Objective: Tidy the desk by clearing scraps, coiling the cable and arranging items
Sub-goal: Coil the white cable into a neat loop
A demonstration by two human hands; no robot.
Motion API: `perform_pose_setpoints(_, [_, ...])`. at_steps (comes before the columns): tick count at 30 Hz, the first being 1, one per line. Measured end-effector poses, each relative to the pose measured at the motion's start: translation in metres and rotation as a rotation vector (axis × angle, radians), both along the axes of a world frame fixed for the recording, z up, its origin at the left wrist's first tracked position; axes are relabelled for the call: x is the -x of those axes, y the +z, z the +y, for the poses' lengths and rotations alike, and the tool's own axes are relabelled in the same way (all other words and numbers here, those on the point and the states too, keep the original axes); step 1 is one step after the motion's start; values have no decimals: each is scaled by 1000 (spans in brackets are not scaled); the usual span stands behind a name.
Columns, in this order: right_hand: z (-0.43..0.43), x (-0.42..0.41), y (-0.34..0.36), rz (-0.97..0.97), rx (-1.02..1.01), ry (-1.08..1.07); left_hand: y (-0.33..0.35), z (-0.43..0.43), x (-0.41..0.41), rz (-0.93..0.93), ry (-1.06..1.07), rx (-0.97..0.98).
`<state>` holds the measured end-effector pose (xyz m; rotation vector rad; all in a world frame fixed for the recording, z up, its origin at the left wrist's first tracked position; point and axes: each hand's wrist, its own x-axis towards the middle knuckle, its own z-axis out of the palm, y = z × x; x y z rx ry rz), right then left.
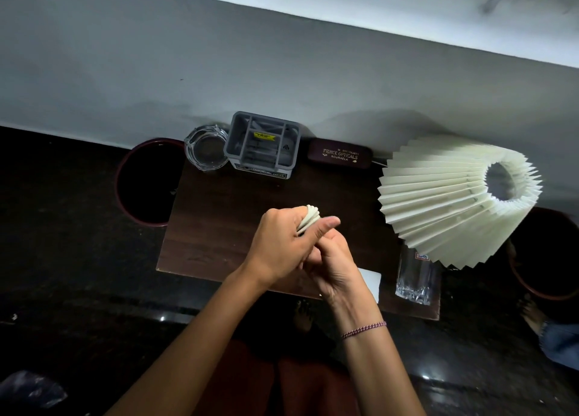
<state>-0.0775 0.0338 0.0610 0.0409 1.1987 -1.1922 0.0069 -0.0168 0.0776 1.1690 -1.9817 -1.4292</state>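
A white cable (pixel 310 216), wound into a tight coil of several loops, sits above the middle of the dark wooden desk (pixel 219 215). My left hand (pixel 282 246) grips the coil, its thumb stretched along the side. My right hand (pixel 335 265) is pressed against the left from below and to the right, fingers tucked under it; what those fingers hold is hidden. Both hands hover over the desk's front half.
Along the back edge stand a glass ashtray (pixel 205 147), a grey desk organiser (pixel 261 144) and a dark spectacle case (pixel 340 155). A pleated cream lampshade (pixel 451 202) leans at the right above a drinking glass (pixel 413 277). A white card (pixel 371 279) lies near the front edge. A dark round bin (pixel 147 180) stands left.
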Motion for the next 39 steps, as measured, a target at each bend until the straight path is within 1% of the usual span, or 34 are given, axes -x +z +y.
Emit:
perform_pose_setpoints(3, [4, 2, -4, 59, -14, 28, -3, 3, 2, -93, -91, 223])
perform_pose_setpoints(5, [5, 4, -5, 150, -22, 57, -7, 5, 3, -164, -161, 381])
perform_pose_setpoints(7, [6, 8, -7, 336, -14, 133, -13, 4, 2, -196, -207, 496])
perform_pose_setpoints(8, [7, 10, -7, 441, 7, 179, -14, 5, 1, -188, -207, 516])
perform_pose_setpoints(9, [9, 11, -7, 513, 36, 204, -12, 6, 2, -158, -186, 476])
perform_pose_setpoints(10, [9, 10, -7, 539, 61, 189, -13, 7, 4, -95, -121, 359])
perform_pose_setpoints(11, [10, 8, -7, 533, 77, 142, -13, 7, 6, 21, 1, 133])
perform_pose_setpoints(13, [7, 4, -4, 460, 83, 39, -16, 6, 13, 326, 275, -384])
perform_pose_setpoints(14, [6, 2, -3, 393, 84, 14, -17, 3, 14, 430, 368, -562])
perform_pose_setpoints(17, [8, 2, 0, 150, 144, 20, -23, -8, 8, 613, 529, -833])
perform_pose_setpoints(19, [12, 5, 1, 89, 178, 10, -25, -13, 5, 702, 545, -951])
perform_pose_setpoints(22, [15, 7, 1, 109, 141, -55, -27, -10, 8, 724, 487, -995])
perform_pose_setpoints(24, [13, 5, 1, 140, 96, -80, -27, -9, 10, 659, 449, -942])
perform_pose_setpoints(26, [13, 2, -1, 122, 50, -133, -24, -7, 13, 528, 375, -761])
perform_pose_setpoints(29, [12, -2, -2, -38, -22, -256, -17, -2, 17, 305, 239, -436])
perform_pose_setpoints(30, [12, -3, -1, -91, -39, -279, -15, 1, 17, 264, 203, -366])
perform_pose_setpoints(32, [13, -3, 2, -177, -27, -304, -11, 3, 16, 248, 152, -316])
perform_pose_setpoints(34, [13, -2, 5, -233, 12, -319, -9, 2, 16, 294, 146, -351])
perform_pose_setpoints(36, [10, -2, 6, -226, 31, -337, -9, 3, 19, 350, 198, -468])
perform_pose_setpoints(37, [6, -2, 6, -187, 30, -345, -10, 4, 20, 376, 246, -561])
perform_pose_setpoints(39, [0, -5, 4, -3, -15, -284, -14, 5, 20, 442, 356, -757])
